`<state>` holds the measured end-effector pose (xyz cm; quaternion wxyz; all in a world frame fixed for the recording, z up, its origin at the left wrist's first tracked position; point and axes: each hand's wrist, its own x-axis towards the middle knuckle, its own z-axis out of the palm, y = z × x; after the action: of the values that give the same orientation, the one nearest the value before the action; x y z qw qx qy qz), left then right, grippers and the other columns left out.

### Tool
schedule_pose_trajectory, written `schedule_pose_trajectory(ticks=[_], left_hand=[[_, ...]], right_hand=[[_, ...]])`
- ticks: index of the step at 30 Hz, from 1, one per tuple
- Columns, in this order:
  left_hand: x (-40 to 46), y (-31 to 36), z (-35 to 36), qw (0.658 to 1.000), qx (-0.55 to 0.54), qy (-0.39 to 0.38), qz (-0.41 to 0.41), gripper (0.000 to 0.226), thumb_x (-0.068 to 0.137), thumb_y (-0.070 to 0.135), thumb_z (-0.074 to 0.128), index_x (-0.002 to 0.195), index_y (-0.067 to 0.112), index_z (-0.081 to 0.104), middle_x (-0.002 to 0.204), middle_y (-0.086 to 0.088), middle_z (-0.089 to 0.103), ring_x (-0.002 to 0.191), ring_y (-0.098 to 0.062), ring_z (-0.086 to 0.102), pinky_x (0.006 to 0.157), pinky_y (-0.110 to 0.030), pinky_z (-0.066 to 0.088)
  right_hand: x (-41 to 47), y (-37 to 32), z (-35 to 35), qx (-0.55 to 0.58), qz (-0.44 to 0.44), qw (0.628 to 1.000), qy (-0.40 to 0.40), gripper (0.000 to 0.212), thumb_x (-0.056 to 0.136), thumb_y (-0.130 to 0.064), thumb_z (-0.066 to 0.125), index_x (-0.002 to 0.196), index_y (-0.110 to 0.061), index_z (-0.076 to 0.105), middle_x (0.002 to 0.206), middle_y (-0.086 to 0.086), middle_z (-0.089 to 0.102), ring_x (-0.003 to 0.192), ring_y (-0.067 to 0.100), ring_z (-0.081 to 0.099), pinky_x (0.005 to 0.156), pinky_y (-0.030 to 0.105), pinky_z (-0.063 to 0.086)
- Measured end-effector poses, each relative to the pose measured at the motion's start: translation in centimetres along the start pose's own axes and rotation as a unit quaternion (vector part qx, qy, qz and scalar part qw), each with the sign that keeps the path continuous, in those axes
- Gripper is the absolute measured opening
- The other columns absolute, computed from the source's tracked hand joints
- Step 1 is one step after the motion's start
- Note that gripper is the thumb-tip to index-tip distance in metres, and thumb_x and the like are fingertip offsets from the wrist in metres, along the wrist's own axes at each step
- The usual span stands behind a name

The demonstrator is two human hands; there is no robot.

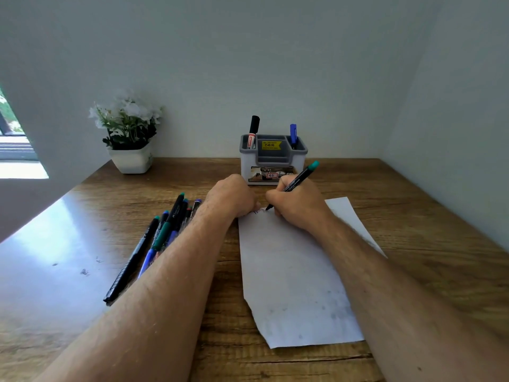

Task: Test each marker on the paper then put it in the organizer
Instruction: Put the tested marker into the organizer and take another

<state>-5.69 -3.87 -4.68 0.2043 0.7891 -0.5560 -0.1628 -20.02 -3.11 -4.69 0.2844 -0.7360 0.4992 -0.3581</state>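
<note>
A white sheet of paper [289, 271] lies on the wooden desk. My right hand [297, 205] grips a black marker with a green end [300, 177], its tip touching the paper's far edge beside faint marks. My left hand [234, 197] is a closed fist resting on the paper's far left corner; whether it holds something is hidden. Several capped markers [162, 235] lie in a pile left of my left forearm. The grey and white organizer [272, 161] stands behind my hands, holding a black marker [253, 130] and a blue marker [293, 136].
A white pot with white flowers [129, 139] stands at the desk's back left. Walls close the desk at the back and right. The desk's [427, 216] left part shines with window glare.
</note>
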Motion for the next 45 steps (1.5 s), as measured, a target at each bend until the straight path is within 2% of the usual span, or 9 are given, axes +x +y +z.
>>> schedule_pose_trajectory(ticks=[12, 15, 17, 19, 25, 27, 32, 35, 45], left_hand=[[-1.1, 0.2, -0.7, 1.0, -0.011, 0.012, -0.006, 0.041, 0.077, 0.033, 0.082, 0.111, 0.015, 0.068, 0.103, -0.004, 0.07, 0.096, -0.022, 0.065, 0.079, -0.035, 0.054], [-1.7, 0.6, -1.3, 0.991, -0.11, 0.066, 0.028, 0.022, 0.082, 0.03, 0.077, 0.097, 0.016, 0.068, 0.093, -0.001, 0.069, 0.084, -0.015, 0.065, 0.07, -0.029, 0.055], [-2.1, 1.1, -1.8, 0.969, -0.222, 0.09, 0.053, 0.014, 0.091, 0.033, 0.064, 0.09, 0.019, 0.068, 0.087, 0.001, 0.067, 0.073, -0.01, 0.06, 0.06, -0.025, 0.047], [-2.3, 1.6, -2.2, 0.939, -0.328, 0.085, 0.059, 0.021, 0.098, 0.032, 0.05, 0.097, 0.022, 0.069, 0.086, 0.002, 0.064, 0.07, -0.011, 0.054, 0.065, -0.027, 0.044], [-2.7, 2.2, -2.7, 0.809, -0.582, 0.041, 0.072, 0.031, 0.107, 0.019, 0.038, 0.098, 0.016, 0.068, 0.082, -0.007, 0.056, 0.059, -0.009, 0.048, 0.066, -0.029, 0.05], [-2.8, 2.4, -2.8, 0.762, -0.642, 0.037, 0.069, 0.028, 0.106, 0.016, 0.042, 0.099, 0.014, 0.069, 0.097, -0.012, 0.062, 0.07, -0.012, 0.051, 0.074, -0.029, 0.052], [-2.7, 1.9, -3.0, 0.673, -0.739, 0.005, 0.027, 0.021, 0.099, 0.013, 0.056, 0.111, 0.003, 0.069, 0.113, -0.016, 0.069, 0.097, -0.022, 0.065, 0.072, -0.024, 0.057], [-2.9, 1.9, -2.9, 0.658, -0.752, -0.026, 0.003, 0.027, 0.097, 0.009, 0.058, 0.118, -0.005, 0.065, 0.121, -0.021, 0.066, 0.108, -0.027, 0.066, 0.074, -0.027, 0.062], [-3.2, 2.3, -2.6, 0.669, -0.743, -0.033, -0.005, 0.027, 0.1, 0.008, 0.052, 0.119, -0.007, 0.063, 0.121, -0.024, 0.064, 0.087, -0.02, 0.066, 0.067, -0.022, 0.061]], right_hand=[[0.0, 0.0, -0.1, 0.022, 0.025, 0.999, 0.017, 0.015, 0.081, -0.019, 0.064, 0.069, -0.013, 0.057, 0.068, 0.006, 0.062, 0.063, 0.009, 0.055, 0.051, 0.02, 0.039], [0.3, -0.2, -0.6, 0.096, 0.04, 0.993, 0.06, 0.017, 0.085, -0.023, 0.061, 0.071, -0.014, 0.058, 0.063, 0.005, 0.064, 0.054, 0.01, 0.052, 0.048, 0.024, 0.039], [0.6, -0.5, -1.2, 0.216, 0.054, 0.972, 0.071, 0.018, 0.089, -0.019, 0.057, 0.072, -0.014, 0.055, 0.06, 0.003, 0.061, 0.044, 0.009, 0.045, 0.042, 0.023, 0.033], [0.6, -0.8, -1.7, 0.312, 0.062, 0.946, 0.064, 0.014, 0.093, -0.013, 0.055, 0.078, -0.013, 0.054, 0.062, 0.006, 0.06, 0.041, 0.009, 0.043, 0.039, 0.02, 0.03], [0.3, -1.2, -1.9, 0.43, 0.018, 0.899, 0.078, 0.011, 0.095, -0.01, 0.057, 0.084, -0.013, 0.058, 0.079, 0.015, 0.073, 0.052, 0.02, 0.062, 0.043, 0.025, 0.046], [0.2, -1.3, -2.0, 0.463, 0.004, 0.883, 0.073, 0.009, 0.096, -0.011, 0.057, 0.088, -0.012, 0.06, 0.087, 0.018, 0.075, 0.06, 0.022, 0.068, 0.048, 0.027, 0.053], [0.3, -1.4, -1.9, 0.496, -0.014, 0.867, 0.05, 0.009, 0.097, -0.01, 0.057, 0.089, -0.01, 0.061, 0.095, 0.021, 0.074, 0.078, 0.028, 0.074, 0.062, 0.032, 0.06], [0.4, -1.5, -1.6, 0.505, -0.022, 0.862, 0.035, 0.006, 0.097, -0.01, 0.056, 0.094, -0.007, 0.06, 0.098, 0.022, 0.074, 0.088, 0.032, 0.074, 0.068, 0.034, 0.061], [0.5, -1.4, -1.7, 0.48, -0.012, 0.876, 0.043, 0.005, 0.096, -0.007, 0.058, 0.092, -0.006, 0.061, 0.095, 0.022, 0.074, 0.088, 0.034, 0.074, 0.075, 0.038, 0.062]])
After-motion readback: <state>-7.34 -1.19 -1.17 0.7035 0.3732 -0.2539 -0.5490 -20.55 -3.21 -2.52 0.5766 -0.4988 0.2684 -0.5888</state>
